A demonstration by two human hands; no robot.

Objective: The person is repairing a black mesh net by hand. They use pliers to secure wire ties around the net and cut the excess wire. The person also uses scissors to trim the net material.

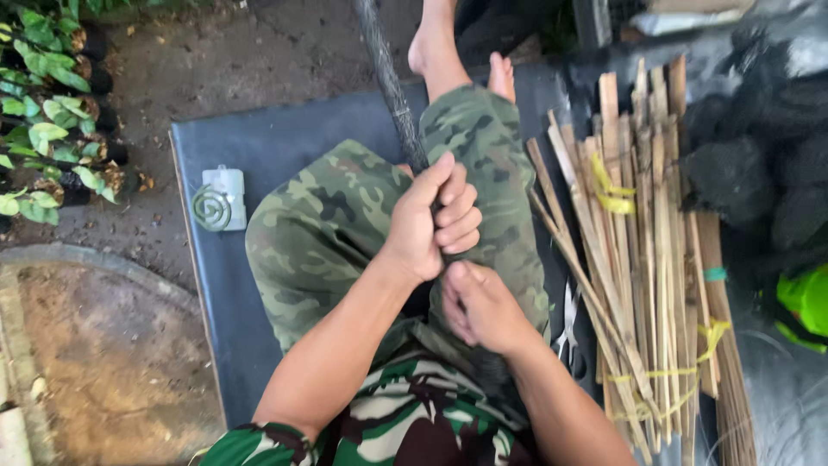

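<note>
A long dark wrapped pole runs from the top of the head view down between my knees. My left hand is closed around the pole, thumb up along it. Just below, my right hand grips the pole's lower part against my lap; the pole's lower end is hidden behind my hands. I sit in camouflage trousers on a dark mat, with my bare feet beside the pole.
Bundles of split bamboo strips tied with yellow bands lie to the right on the mat. A green mosquito coil on a white holder sits at left. Potted seedlings line the far left. Black bags and a green object are at right.
</note>
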